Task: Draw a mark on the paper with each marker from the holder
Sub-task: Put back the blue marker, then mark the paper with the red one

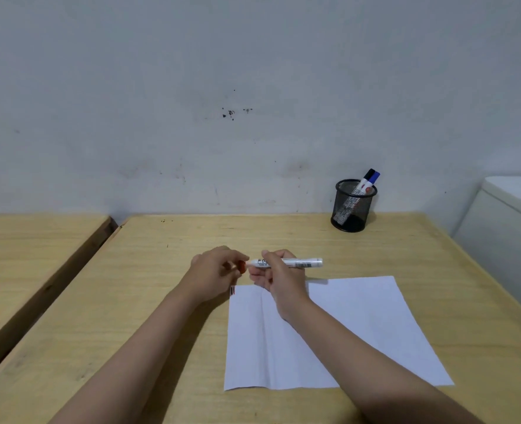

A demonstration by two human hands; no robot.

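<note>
Light wooden table against scuffed grey wall; second table left, white cabinet right.

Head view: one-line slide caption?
Both hands hold a red-capped marker above the paper; two markers remain in the holder.

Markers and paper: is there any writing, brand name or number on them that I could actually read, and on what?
No text can be quoted; nothing is legible in this view.
Held marker: dark print and a barcode-like patch on the white barrel, too small and blurred to read.
Markers in the holder: printed labels showing, too small to read.
Paper: no words; small dark and red strokes at its far left corner, partly hidden by the left hand.
</note>
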